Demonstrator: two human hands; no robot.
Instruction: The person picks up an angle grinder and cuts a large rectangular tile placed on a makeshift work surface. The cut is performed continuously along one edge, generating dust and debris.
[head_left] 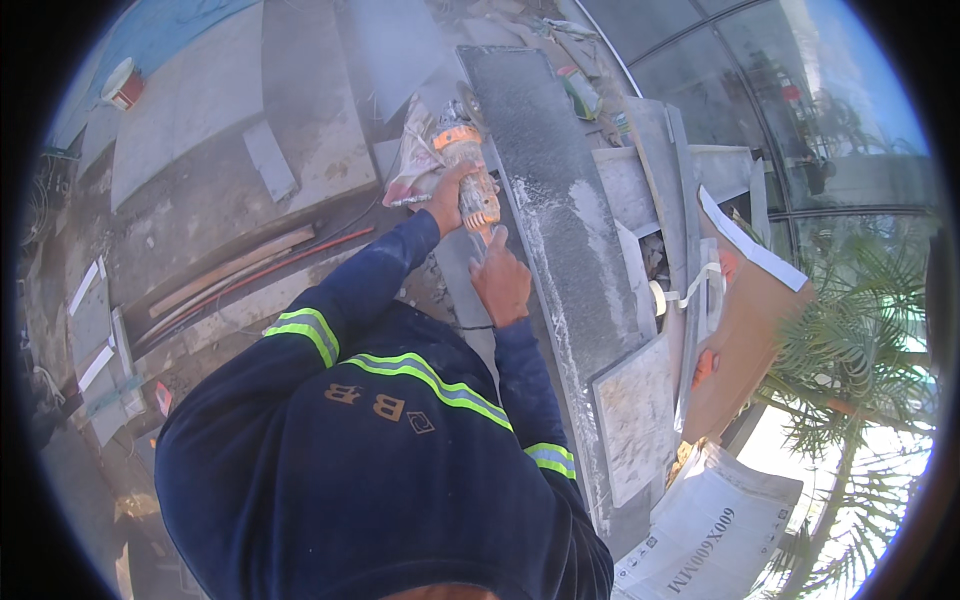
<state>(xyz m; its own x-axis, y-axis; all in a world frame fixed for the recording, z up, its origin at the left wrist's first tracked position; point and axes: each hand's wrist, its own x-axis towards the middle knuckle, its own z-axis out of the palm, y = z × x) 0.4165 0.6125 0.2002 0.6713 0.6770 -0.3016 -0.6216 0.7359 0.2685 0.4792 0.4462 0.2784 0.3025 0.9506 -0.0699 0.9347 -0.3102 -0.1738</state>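
Note:
An orange, dust-coated angle grinder [463, 150] is held in both my hands, its disc end pointing away from me. My left hand [447, 203] is closed round the side of its body. Closer to me, my right hand [502, 285] grips its rear end, fingers wrapped round the handle. The grinder's head and disc [468, 103] are at the left edge of a long dark grey stone slab [560, 190], which has pale dust on its face and edge. Whether the disc touches the slab I cannot tell. A crumpled, dusty bag [410, 165] lies just left of the grinder.
Grey boards [190, 110] cover the ground at the left, with a white-and-red bucket [123, 84] beyond. A red rod [270, 268] and wooden strips lie nearer. To the right are stone offcuts [632, 420], cardboard [735, 330], a palm [850, 350] and glass panels [720, 90]. Haze hangs ahead.

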